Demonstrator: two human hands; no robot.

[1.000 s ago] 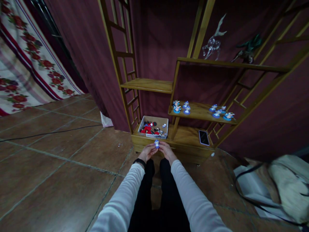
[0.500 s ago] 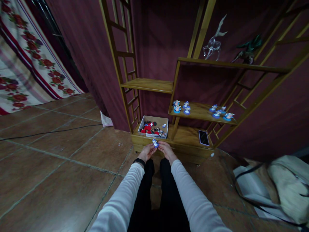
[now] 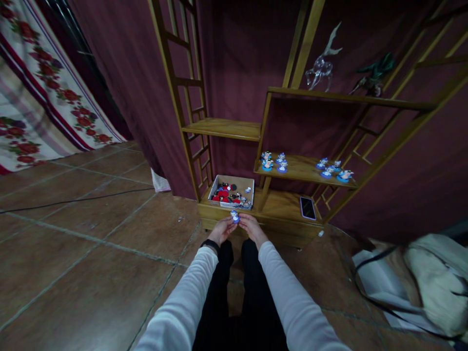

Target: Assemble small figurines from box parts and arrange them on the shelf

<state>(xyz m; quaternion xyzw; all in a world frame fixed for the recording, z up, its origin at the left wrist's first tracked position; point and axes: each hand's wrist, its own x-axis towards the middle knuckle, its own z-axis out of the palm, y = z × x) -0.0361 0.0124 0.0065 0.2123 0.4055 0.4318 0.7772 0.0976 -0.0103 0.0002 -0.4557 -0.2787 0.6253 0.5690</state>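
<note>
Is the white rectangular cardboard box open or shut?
Open: the box has no lid on; small red and black pieces show inside.

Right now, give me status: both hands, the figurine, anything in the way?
Left hand and right hand: both holding figurine. Figurine: held up, near side of open box. Closest possible obstruction: that box, just beyond hands.

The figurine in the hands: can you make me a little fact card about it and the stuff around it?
Held thing: small purple-and-white figurine on a round base
Left hand: holding its left side
Right hand: fingers at its right side
Open box: beyond the hands, with red, black and white pieces inside
Middle shelf: two groups of small figures
Upper shelf: clear deer-like ornament and dark green ornament
Phone: lying flat, right of the box
</note>
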